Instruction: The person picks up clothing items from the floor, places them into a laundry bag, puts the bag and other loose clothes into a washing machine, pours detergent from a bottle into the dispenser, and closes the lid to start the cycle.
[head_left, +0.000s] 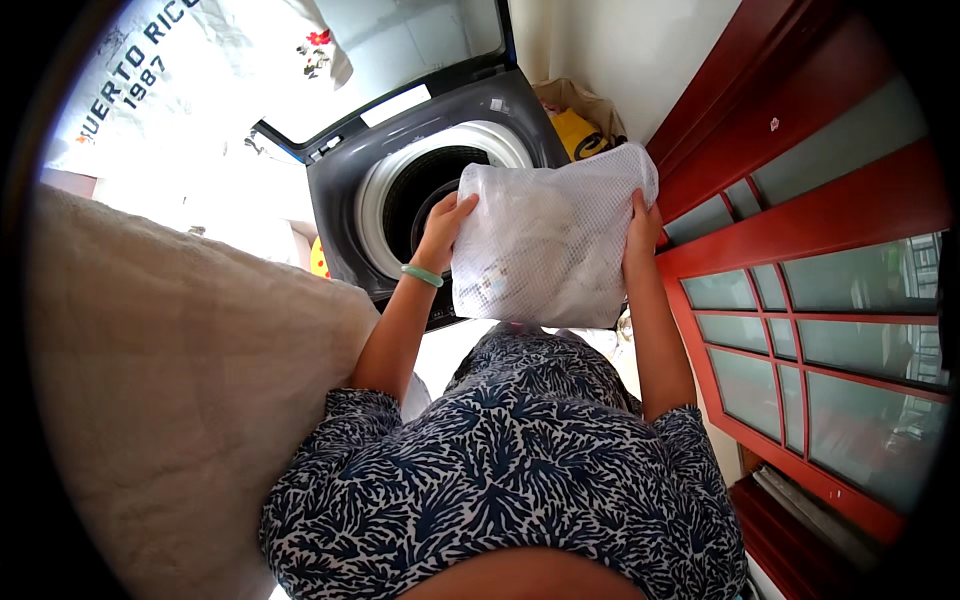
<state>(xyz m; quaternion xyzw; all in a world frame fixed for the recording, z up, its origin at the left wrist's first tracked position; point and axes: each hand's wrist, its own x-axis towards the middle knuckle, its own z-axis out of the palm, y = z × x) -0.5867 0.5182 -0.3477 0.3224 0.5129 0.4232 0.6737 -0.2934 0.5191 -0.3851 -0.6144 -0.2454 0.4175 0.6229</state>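
Observation:
A white mesh laundry bag (544, 240) with pale cloth inside is stretched between my two hands. Its left edge is pinched by my left hand (448, 225), with the thumb on the mesh; a pale green bangle (421, 275) circles that wrist. My right hand (643, 229) grips the right edge, thumb in front and fingers mostly behind the bag. Just beyond and to the left stands a top-loading washing machine (337, 202) with a dark grey top and its lid (412, 45) raised. The bag hides the right part of the round drum opening (371, 217).
A large beige cloth (187, 360) hangs close on the left. White garments (217, 67) with print hang beyond it. Behind the machine's right corner is a fabric bag (577, 97) holding a yellow item. A red-framed glass door (757, 315) stands at the right.

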